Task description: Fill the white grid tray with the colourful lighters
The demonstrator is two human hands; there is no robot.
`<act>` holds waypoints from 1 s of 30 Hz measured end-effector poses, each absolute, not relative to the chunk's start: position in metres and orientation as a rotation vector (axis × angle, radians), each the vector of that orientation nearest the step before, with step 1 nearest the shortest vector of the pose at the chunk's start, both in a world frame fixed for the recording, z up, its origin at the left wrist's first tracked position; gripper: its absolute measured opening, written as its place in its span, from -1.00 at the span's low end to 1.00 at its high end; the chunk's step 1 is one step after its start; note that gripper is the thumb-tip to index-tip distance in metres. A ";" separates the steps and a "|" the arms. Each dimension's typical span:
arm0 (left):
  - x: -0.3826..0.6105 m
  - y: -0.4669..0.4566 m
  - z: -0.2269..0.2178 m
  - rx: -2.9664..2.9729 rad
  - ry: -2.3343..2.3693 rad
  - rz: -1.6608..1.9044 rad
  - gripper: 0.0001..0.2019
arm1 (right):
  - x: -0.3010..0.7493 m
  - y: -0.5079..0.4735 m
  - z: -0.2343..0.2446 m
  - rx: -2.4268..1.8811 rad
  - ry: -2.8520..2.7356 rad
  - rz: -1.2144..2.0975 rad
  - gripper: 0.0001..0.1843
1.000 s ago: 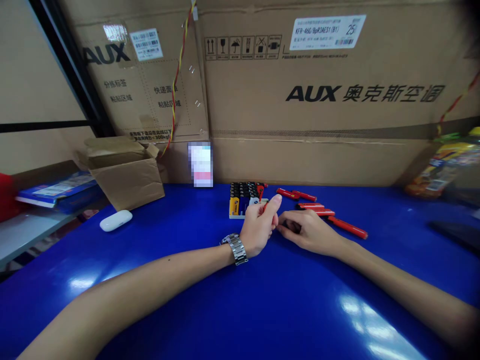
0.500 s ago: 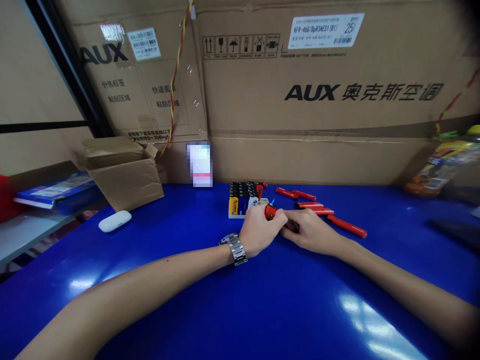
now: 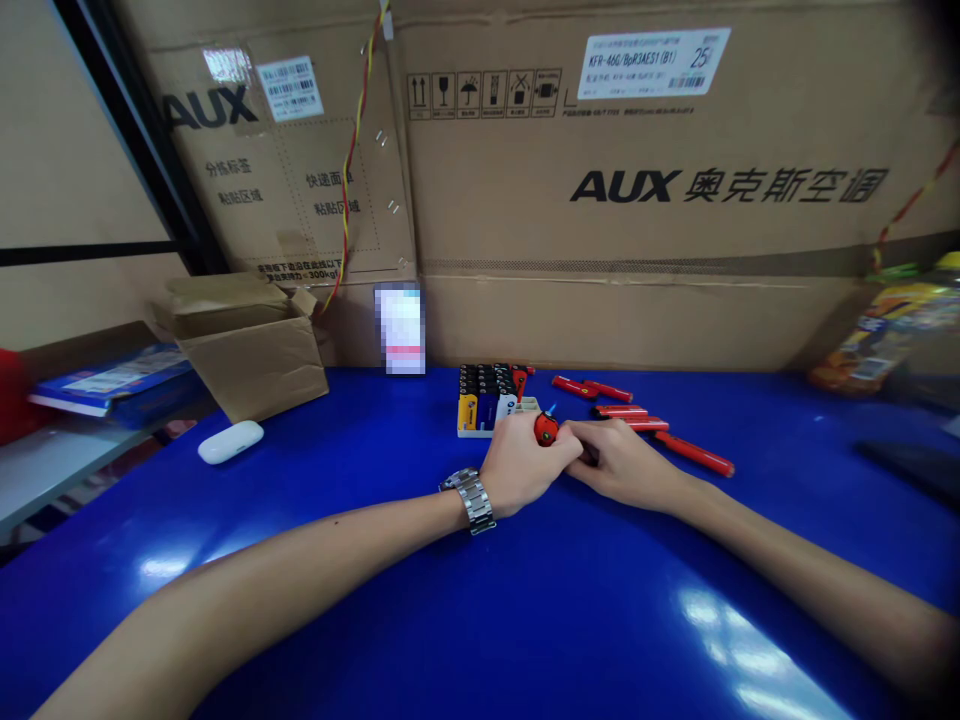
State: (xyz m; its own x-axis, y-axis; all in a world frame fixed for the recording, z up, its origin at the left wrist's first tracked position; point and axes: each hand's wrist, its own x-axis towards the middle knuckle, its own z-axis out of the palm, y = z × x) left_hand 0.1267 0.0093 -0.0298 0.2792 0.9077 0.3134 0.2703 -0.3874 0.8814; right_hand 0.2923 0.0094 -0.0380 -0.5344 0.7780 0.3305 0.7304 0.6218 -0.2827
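Note:
My left hand (image 3: pixel 520 462), with a metal watch (image 3: pixel 471 498) on its wrist, is closed round a red lighter (image 3: pixel 546 429) whose top pokes out above the fist, with a small blue flame showing. My right hand (image 3: pixel 616 462) rests on the blue table (image 3: pixel 480 600) with fingers curled against the left hand; what it holds, if anything, is hidden. Just behind the hands stands a white tray (image 3: pixel 491 398) packed with upright lighters. Several red lighters (image 3: pixel 652 425) lie loose on the table to the right.
Large AUX cardboard boxes (image 3: pixel 637 200) wall off the back. A small open carton (image 3: pixel 247 345) and a white earbud case (image 3: pixel 231 441) sit at the left. A shelf with a blue book (image 3: pixel 112 380) is at far left, colourful packaging (image 3: pixel 892 330) at far right.
The left thumb, raised a second ago, has come down on the lighter, whose red top now shows with a small flame. Both hands stayed in place.

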 end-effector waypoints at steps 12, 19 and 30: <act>0.126 0.009 -0.029 1.823 1.097 1.103 -0.68 | 0.292 0.009 -0.038 -1.170 -2.405 0.132 -0.85; 0.127 0.011 -0.033 1.802 1.036 1.173 -0.57 | 0.292 0.008 -0.038 -1.077 -2.261 0.050 -0.73; 0.127 0.006 -0.031 2.036 1.035 1.032 -0.79 | 0.284 -0.001 -0.018 -1.087 -1.972 0.271 -0.80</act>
State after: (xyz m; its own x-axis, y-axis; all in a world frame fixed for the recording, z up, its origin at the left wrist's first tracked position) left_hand 0.1268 0.0063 -0.0308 0.3863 0.8497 0.3589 0.3613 -0.4973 0.7887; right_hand 0.2844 -0.0013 -0.0183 -0.2651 0.7761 0.5722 0.5927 0.5992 -0.5382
